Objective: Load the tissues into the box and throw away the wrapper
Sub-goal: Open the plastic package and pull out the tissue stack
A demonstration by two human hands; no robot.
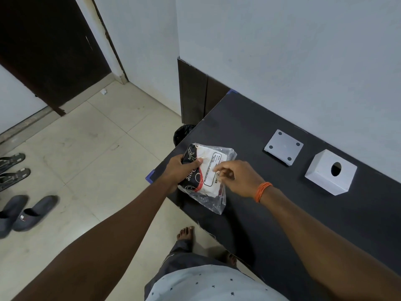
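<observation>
A tissue pack in a clear plastic wrapper with black, red and white print lies at the left end of the black table. My left hand grips its left side, thumb on top. My right hand rests over the pack's right part, fingers pinched on the wrapper. The wrapper's loose clear end hangs toward me. A white tissue box with a round hole stands to the right. Its flat white base plate, with a dark dot in each corner, lies beside it.
A black bin with a dark liner stands on the floor just beyond the table's left edge. Slippers and sandals lie on the tiled floor at the left. A wall runs behind the table. My bare feet are near the table's front edge.
</observation>
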